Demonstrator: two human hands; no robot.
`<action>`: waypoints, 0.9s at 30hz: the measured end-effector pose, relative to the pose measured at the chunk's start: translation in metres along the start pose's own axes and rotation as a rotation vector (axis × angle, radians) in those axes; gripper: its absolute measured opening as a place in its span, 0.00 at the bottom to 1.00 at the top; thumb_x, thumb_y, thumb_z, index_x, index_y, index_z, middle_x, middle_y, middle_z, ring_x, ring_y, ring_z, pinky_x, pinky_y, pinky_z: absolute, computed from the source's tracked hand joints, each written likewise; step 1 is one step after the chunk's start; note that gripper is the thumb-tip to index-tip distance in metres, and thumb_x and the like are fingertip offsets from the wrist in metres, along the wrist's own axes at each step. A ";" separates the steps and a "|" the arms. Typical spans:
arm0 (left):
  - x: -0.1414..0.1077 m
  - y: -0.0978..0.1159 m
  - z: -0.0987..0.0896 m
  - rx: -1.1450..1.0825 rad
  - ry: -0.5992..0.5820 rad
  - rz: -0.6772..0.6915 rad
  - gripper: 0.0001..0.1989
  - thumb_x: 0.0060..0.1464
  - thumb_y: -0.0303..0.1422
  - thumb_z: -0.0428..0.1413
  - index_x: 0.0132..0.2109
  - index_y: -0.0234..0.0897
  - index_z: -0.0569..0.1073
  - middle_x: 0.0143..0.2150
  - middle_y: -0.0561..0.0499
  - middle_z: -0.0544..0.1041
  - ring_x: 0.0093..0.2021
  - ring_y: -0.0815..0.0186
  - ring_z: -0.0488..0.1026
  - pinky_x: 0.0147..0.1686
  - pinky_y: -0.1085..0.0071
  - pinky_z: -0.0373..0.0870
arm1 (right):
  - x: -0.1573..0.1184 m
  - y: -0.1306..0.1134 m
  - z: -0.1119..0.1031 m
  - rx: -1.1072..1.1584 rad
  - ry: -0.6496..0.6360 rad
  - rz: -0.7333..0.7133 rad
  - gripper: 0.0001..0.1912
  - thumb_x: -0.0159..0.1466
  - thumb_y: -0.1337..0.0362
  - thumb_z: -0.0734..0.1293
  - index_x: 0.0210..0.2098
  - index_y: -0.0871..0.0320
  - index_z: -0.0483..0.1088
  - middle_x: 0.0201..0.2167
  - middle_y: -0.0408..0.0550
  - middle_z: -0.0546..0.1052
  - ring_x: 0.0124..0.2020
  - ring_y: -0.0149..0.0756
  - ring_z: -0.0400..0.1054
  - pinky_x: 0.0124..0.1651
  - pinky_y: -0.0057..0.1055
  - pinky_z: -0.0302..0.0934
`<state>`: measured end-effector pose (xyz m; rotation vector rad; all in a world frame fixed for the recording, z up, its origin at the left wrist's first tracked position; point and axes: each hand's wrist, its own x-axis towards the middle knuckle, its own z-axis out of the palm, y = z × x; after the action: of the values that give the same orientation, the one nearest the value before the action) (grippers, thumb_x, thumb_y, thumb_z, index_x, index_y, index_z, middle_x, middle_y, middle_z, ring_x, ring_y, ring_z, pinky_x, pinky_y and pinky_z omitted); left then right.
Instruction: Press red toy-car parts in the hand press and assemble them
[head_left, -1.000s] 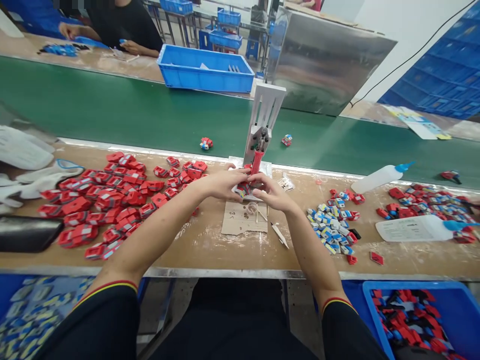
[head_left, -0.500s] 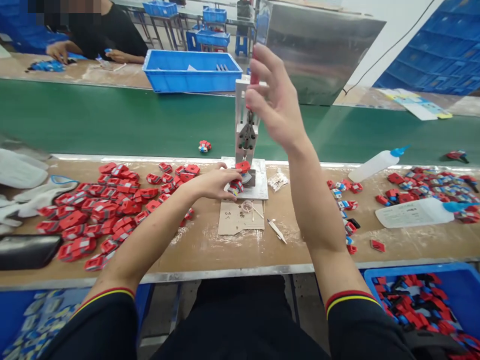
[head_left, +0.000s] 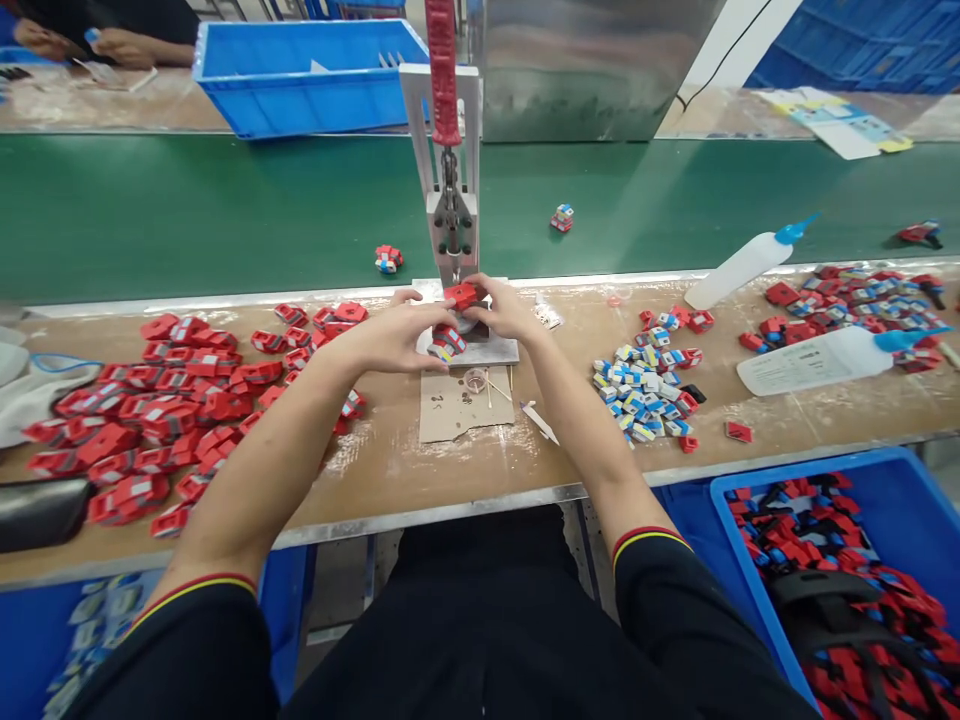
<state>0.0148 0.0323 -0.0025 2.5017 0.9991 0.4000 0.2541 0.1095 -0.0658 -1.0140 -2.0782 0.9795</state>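
Note:
My left hand (head_left: pixel 397 335) is closed around a red, white and blue toy piece (head_left: pixel 448 344) just in front of the press base. My right hand (head_left: pixel 504 308) has its fingers on a red plastic part (head_left: pixel 462 295) seated at the foot of the hand press (head_left: pixel 452 215). The press's red lever handle (head_left: pixel 443 80) stands upright, with neither hand on it. Under the hands, the metal base plate (head_left: pixel 499 350) is partly hidden. A piece of cardboard (head_left: pixel 442 420) lies before it, bearing a small clear dish (head_left: pixel 475 380) and cotton swabs.
Red toy pieces (head_left: pixel 172 410) are heaped on the left; white-and-blue pieces (head_left: pixel 641 390) lie right. Two squeeze bottles (head_left: pixel 817 362) rest beyond those. A green conveyor belt (head_left: pixel 262 210) runs behind, carrying loose pieces. A blue bin (head_left: pixel 900 490) stands below right. Across the belt, a co-worker's hands (head_left: pixel 124 48) show.
My right hand has come down from the press's lever to the red part at its foot. My left hand stays by the base with its piece. The view has tilted downward.

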 end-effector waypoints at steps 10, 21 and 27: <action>-0.040 0.024 -0.008 -0.281 0.290 0.010 0.27 0.50 0.48 0.72 0.54 0.45 0.80 0.48 0.48 0.86 0.43 0.57 0.81 0.48 0.62 0.79 | -0.094 0.006 -0.044 0.552 0.064 0.089 0.40 0.55 0.41 0.77 0.60 0.52 0.70 0.58 0.55 0.79 0.48 0.42 0.76 0.46 0.39 0.73; -0.043 0.033 0.004 -0.283 0.351 0.086 0.25 0.52 0.40 0.71 0.56 0.43 0.80 0.50 0.48 0.87 0.46 0.58 0.84 0.47 0.62 0.81 | -0.151 -0.013 -0.029 0.718 0.096 0.009 0.45 0.64 0.28 0.58 0.72 0.46 0.55 0.49 0.56 0.77 0.31 0.36 0.65 0.33 0.39 0.70; -0.049 0.031 0.006 -0.220 0.364 0.128 0.24 0.55 0.38 0.70 0.58 0.43 0.79 0.50 0.49 0.86 0.46 0.60 0.83 0.49 0.66 0.80 | -0.159 -0.014 -0.018 0.764 0.071 -0.087 0.50 0.55 0.22 0.61 0.65 0.46 0.63 0.47 0.54 0.72 0.28 0.34 0.57 0.26 0.34 0.64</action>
<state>0.0014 -0.0241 0.0023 2.3448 0.8683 0.9774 0.3444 -0.0228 -0.0764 -0.5370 -1.4596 1.4933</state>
